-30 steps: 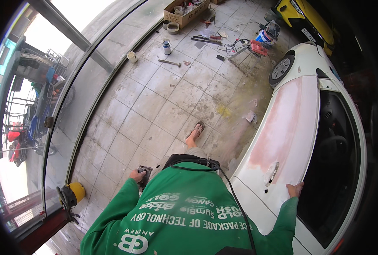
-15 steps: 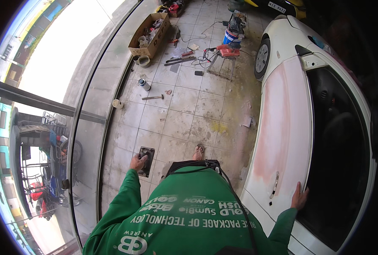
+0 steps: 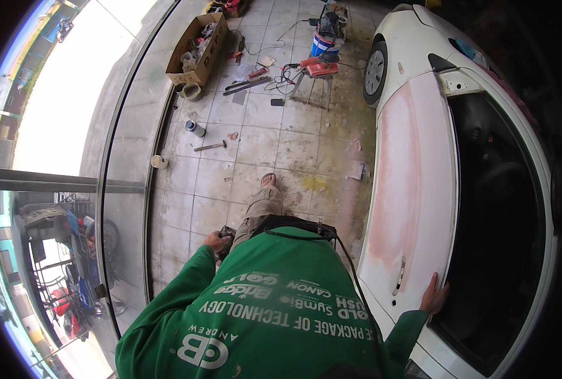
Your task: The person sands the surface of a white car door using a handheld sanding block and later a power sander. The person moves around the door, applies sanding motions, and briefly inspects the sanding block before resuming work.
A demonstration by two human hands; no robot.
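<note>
My left hand (image 3: 216,241) is closed on a dark, smudged flat plate (image 3: 228,234) beside my left thigh, most of it now hidden by the hand and my trousers. My right hand (image 3: 433,297) rests on the white car's door (image 3: 413,189), at the lower edge of the dark window (image 3: 499,208). Its fingers lie outstretched against the panel. Pale pinkish, sanded-looking patches cover much of that door, and the door handle (image 3: 399,276) lies just left of this hand.
Ahead on the tiled floor lie a hammer (image 3: 210,146), a can (image 3: 195,129), a pale cup (image 3: 159,162) and a phone-like dark slab (image 3: 277,102). Beyond are a cardboard box (image 3: 206,60), a small stand with a red tool (image 3: 322,67) and cables. Glass panels line the left.
My left foot has stepped forward. The plate in my left hand has swung from flat view to beside my thigh. My right hand has stayed on the door edge, and the view has shifted.
</note>
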